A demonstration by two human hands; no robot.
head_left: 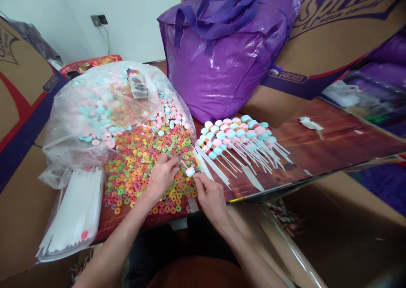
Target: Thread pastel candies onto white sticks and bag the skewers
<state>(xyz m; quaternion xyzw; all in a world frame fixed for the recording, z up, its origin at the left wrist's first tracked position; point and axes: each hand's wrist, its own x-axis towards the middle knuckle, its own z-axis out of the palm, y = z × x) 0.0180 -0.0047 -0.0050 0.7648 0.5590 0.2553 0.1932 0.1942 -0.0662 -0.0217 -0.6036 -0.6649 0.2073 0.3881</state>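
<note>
My left hand [162,174] rests over a spread of small coloured ring candies [142,161], its fingers pinched together near a thin white stick. My right hand [211,195] is closed on that stick [195,174], which carries pastel candy pieces [189,171] at its tip. The two hands nearly touch above the ring candies. To the right lies a fan of finished sticks [241,140], each topped with pink, blue and white pieces.
A clear plastic bag [91,110] holds pastel candies behind the rings. A packet of white sticks [76,212] lies at the left. A big purple bag [228,55] stands behind, with cardboard boxes [19,102] around the table.
</note>
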